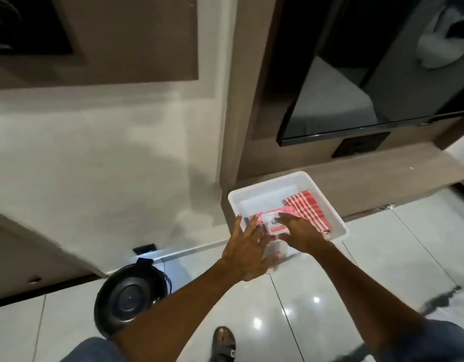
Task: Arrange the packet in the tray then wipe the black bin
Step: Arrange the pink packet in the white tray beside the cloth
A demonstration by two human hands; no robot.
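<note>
A white tray (317, 188) sits on the tiled floor by the wall. Inside it lie a pink and white packet (271, 221) near the front and a folded red-and-white checked cloth (308, 209) to its right. My right hand (300, 232) rests on the packet with fingers pressed on its top. Spread wide, my left hand (247, 248) hovers at the tray's front left edge, fingertips touching the packet's left end. The black bin (129, 296) stands on the floor at lower left, apart from both hands.
A dark TV screen (356, 82) hangs on the wall above a low wooden ledge (369, 176) behind the tray. My sandalled foot (224, 343) is at the bottom. A black socket (144, 249) and a cable sit behind the bin.
</note>
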